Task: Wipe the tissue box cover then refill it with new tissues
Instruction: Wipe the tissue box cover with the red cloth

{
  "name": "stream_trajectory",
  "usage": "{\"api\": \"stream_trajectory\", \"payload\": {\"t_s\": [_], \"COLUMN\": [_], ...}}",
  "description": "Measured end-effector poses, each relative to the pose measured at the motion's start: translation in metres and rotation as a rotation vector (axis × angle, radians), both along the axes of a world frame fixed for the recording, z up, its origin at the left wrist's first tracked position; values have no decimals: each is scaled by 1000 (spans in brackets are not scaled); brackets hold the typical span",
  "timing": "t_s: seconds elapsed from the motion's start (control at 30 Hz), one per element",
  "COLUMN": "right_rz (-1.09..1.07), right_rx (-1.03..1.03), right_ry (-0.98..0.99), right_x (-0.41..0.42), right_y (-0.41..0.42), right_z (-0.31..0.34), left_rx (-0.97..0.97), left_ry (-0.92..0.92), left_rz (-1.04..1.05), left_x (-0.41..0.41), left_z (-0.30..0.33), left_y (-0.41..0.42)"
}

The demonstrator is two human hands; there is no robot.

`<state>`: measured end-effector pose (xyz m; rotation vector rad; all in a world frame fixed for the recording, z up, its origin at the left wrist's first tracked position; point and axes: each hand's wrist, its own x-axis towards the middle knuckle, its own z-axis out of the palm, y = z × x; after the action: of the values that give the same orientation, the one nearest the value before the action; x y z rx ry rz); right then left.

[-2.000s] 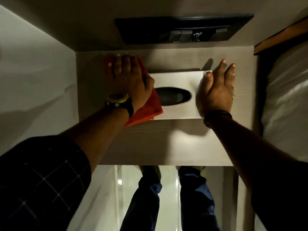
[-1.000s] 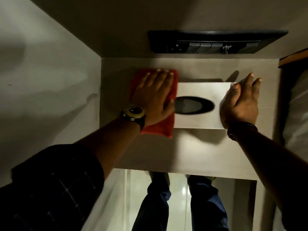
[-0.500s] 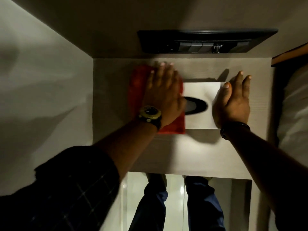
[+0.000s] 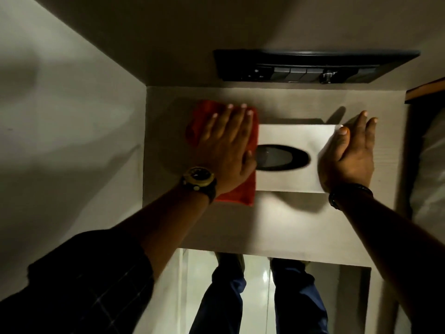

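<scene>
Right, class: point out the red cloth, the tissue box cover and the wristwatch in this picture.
red cloth (image 4: pixel 201 116): head view, bare upper left part beside the fingers.
tissue box cover (image 4: pixel 292 134): head view, pale top face above the oval opening.
wristwatch (image 4: pixel 199 175): head view, dial on the left wrist.

You see a pale wood-grain shelf (image 4: pixel 277 225) under your hands, a dark switch panel (image 4: pixel 313 66) on the wall beyond your fingertips, glossy floor (image 4: pixel 257 285) below your wrists.
</scene>
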<state>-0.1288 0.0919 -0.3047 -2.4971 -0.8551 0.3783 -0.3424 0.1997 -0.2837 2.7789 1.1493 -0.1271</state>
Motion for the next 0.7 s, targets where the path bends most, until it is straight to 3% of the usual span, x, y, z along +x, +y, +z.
{"api": "stream_trajectory", "payload": {"t_s": [0.33,0.53,0.7], "right_rz": [-6,0,-8], "right_rx": [-6,9,-11], "right_ry": [5,-6,14], "right_x": [-2,-1,-2], "right_y": [3,1,1], "right_z": [4,4,6], "left_rx": [-40,-106,-70], "left_ry": [39,-43,-96], "left_rz": [185,107,5], "left_x": [30,92,82], "left_z": [9,12,10], "left_y": [-24,-56,-51]}}
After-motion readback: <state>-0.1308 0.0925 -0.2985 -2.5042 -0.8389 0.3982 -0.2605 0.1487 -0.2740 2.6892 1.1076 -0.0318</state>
